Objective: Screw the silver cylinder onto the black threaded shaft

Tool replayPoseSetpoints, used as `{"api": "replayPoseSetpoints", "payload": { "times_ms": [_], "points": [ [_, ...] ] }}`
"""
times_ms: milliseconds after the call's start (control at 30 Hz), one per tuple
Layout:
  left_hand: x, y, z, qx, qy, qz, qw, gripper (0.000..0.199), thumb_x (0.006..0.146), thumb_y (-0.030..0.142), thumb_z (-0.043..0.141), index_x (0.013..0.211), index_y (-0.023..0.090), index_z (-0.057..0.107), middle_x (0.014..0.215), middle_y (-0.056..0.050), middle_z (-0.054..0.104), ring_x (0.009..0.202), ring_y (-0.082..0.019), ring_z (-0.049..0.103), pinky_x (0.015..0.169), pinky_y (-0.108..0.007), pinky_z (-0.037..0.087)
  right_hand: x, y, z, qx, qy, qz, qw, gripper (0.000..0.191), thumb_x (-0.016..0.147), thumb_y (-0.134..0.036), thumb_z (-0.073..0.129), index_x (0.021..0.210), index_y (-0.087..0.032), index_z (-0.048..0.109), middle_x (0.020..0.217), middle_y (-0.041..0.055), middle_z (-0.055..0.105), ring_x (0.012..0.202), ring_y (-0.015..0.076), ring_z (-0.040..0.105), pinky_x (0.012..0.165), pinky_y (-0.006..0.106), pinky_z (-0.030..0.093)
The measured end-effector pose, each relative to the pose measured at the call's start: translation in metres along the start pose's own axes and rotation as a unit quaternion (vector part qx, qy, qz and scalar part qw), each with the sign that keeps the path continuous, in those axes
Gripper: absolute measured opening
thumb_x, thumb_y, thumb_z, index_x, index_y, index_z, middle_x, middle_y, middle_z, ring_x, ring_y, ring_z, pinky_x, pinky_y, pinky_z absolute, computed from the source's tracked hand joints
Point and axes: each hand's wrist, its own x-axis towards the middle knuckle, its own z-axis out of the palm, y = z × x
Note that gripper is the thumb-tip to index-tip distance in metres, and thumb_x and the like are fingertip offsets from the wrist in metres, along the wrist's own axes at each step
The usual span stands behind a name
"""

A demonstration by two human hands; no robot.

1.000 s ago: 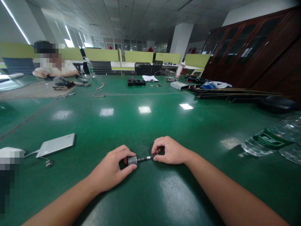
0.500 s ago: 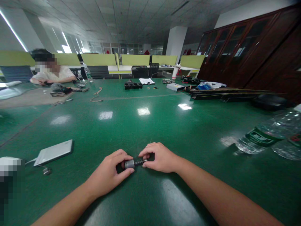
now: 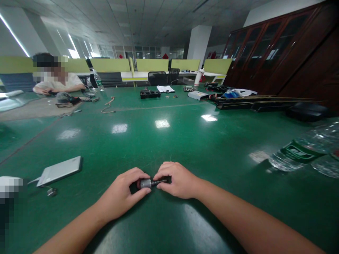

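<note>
A small silver metal cylinder with a thin dark shaft (image 3: 145, 183) lies sideways between my two hands, low over the green table (image 3: 148, 148). My left hand (image 3: 123, 192) grips the cylinder, thumb on the near side and fingers on the far side. From the right, my right hand (image 3: 181, 180) pinches the shaft close to where it leaves the cylinder. The shaft's far end shows dark inside the curl of that hand. Whether the part touches the table I cannot tell.
To the left are a pale flat power bank (image 3: 59, 171) with a cable and a small metal piece (image 3: 52, 192). Clear plastic bottles (image 3: 296, 153) lie at right. A black tray (image 3: 150, 94) and papers (image 3: 165, 89) sit farther back. Another person (image 3: 59, 83) sits at far left.
My right thumb and fingers have slid left along the shaft, closer to the cylinder. My left hand keeps its grip in nearly the same place.
</note>
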Motion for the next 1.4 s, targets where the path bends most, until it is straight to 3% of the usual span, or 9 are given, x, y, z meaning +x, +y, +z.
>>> {"api": "replayPoseSetpoints", "payload": {
  "times_ms": [533, 1400],
  "points": [
    [-0.0015, 0.0027, 0.0042, 0.011, -0.014, -0.037, 0.999, 0.012, 0.088, 0.029, 0.063, 0.096, 0.020, 0.064, 0.086, -0.001, 0.061, 0.078, -0.018, 0.058, 0.071, -0.030, 0.045, 0.0001, -0.0001, 0.0084, -0.041, 0.002, -0.019, 0.999, 0.014, 0.080, -0.018, 0.069, 0.093, -0.017, 0.075, 0.081, 0.0040, 0.071, 0.079, 0.0172, 0.061, 0.076, 0.030, 0.044],
    [-0.0021, 0.0051, 0.0018, 0.009, -0.012, -0.023, 1.000, 0.012, 0.087, 0.026, 0.064, 0.098, 0.020, 0.064, 0.088, -0.002, 0.062, 0.080, -0.018, 0.059, 0.073, -0.029, 0.047, -0.0018, -0.0024, 0.0035, -0.050, -0.004, -0.025, 0.998, 0.012, 0.077, -0.018, 0.068, 0.087, -0.018, 0.074, 0.075, 0.0024, 0.069, 0.074, 0.0169, 0.060, 0.072, 0.030, 0.043]
  ]
}}
